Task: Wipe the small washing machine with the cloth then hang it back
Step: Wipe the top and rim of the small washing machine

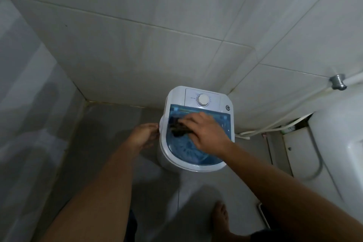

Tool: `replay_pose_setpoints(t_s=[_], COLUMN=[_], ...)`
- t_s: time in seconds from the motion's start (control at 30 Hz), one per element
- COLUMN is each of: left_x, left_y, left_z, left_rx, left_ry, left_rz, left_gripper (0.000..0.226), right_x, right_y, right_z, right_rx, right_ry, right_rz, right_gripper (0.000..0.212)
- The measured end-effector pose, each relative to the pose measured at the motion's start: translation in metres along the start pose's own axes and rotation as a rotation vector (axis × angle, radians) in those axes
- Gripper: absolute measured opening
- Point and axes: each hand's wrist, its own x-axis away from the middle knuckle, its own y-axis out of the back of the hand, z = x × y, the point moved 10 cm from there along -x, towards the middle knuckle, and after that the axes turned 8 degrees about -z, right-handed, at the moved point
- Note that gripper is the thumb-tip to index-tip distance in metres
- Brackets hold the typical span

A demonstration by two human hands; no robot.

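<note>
Left wall tiles at nine o'clock, dim, nothing on them that I can make out.

My left hand (146, 135) sits at nine o'clock of the washing machine (198, 129), fingertips touching its white rim, steadying it. Whether those fingers curl round the edge or only press on it, I cannot tell; blurred.

Washing machine stands on the floor in the corner, against the back wall. White dial (203, 100) at its twelve o'clock, blue see-through lid (188, 149) filling the rest of the top.

Dark cloth (177, 128) lies bunched on the lid, toward ten o'clock. My right hand (206, 133) lies over it, fingers bent onto it and holding it against the lid.

White hose (275, 124) runs off along the wall at three o'clock; toilet (337, 133) beyond.

Step in hand, as I judge it: wiping the lid, hanging not yet begun. Next stroke should sweep toward five o'clock, then the dial panel and rim. Keep the left hand bracing; a light tub may slide.
</note>
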Motion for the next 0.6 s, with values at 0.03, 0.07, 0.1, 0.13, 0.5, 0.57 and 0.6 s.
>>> replay_pose_setpoints(t_s=[0.03, 0.07, 0.1, 0.13, 0.5, 0.57, 0.6], left_x=[0.000, 0.000, 0.000, 0.000, -0.008, -0.005, -0.004], left_y=[0.000, -0.001, -0.002, -0.001, -0.003, -0.003, -0.003], left_z=[-0.002, -0.005, -0.007, -0.008, -0.006, -0.007, -0.008], left_rx=[-0.010, -0.018, -0.017, -0.010, -0.078, -0.080, -0.083], left_ry=[-0.021, -0.037, -0.053, -0.067, -0.099, -0.102, -0.099], left_rz=[-0.017, -0.032, -0.047, -0.063, -0.081, -0.095, -0.094], left_gripper=[0.015, 0.014, 0.015, 0.017, 0.030, 0.031, 0.031], right_x=[-0.009, -0.012, -0.009, -0.003, 0.071, 0.090, 0.092], right_y=[0.004, 0.002, -0.002, -0.008, 0.016, 0.011, 0.006], right_z=[-0.027, -0.045, -0.051, -0.045, -0.082, -0.107, -0.100], right_rx=[0.029, 0.060, 0.084, 0.104, -0.067, 0.010, 0.042], right_ry=[-0.175, -0.328, -0.434, -0.470, -0.556, -0.841, -0.873], right_rz=[-0.049, -0.063, -0.072, -0.085, -0.242, -0.251, -0.243], right_gripper=[0.048, 0.046, 0.045, 0.046, 0.046, 0.046, 0.047])
